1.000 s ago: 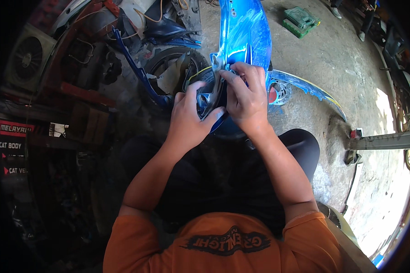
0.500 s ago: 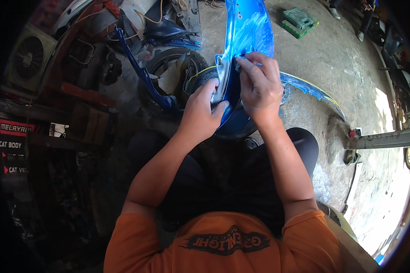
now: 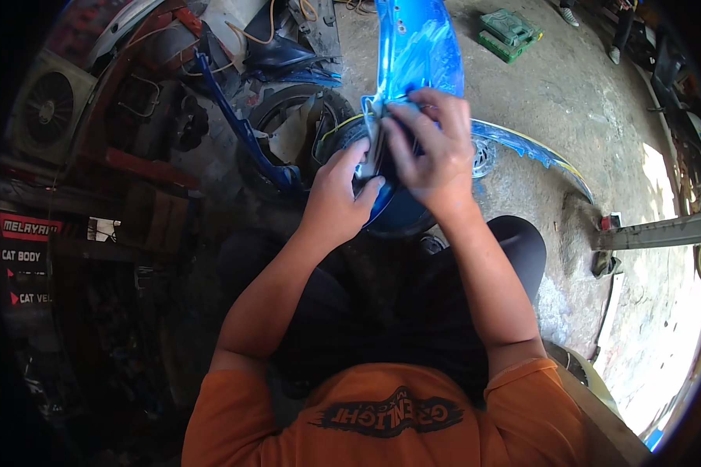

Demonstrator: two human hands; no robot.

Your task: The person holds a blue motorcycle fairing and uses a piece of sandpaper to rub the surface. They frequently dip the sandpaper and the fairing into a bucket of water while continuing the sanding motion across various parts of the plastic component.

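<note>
A long blue body panel (image 3: 420,50), scuffed with whitish marks, stands upright in front of me, its lower part between my hands. My left hand (image 3: 335,193) is closed on its lower left edge, thumb and fingers on either side. Against the panel's inner left edge, my right hand (image 3: 438,152) presses with bent, pinched fingers, slightly smeared by motion. A small greyish piece seems to be under its fingertips, too hidden to name.
Behind the panel lie a tyre (image 3: 331,97) and a narrow blue strip (image 3: 241,124). A curved blue trim piece (image 3: 533,148) reaches out right. A green case (image 3: 510,35) sits on the concrete floor. A metal beam (image 3: 654,235) juts in from the right.
My right hand has shifted left across the panel onto its edge. The left hand keeps its hold, and the panel appears slightly further left.
</note>
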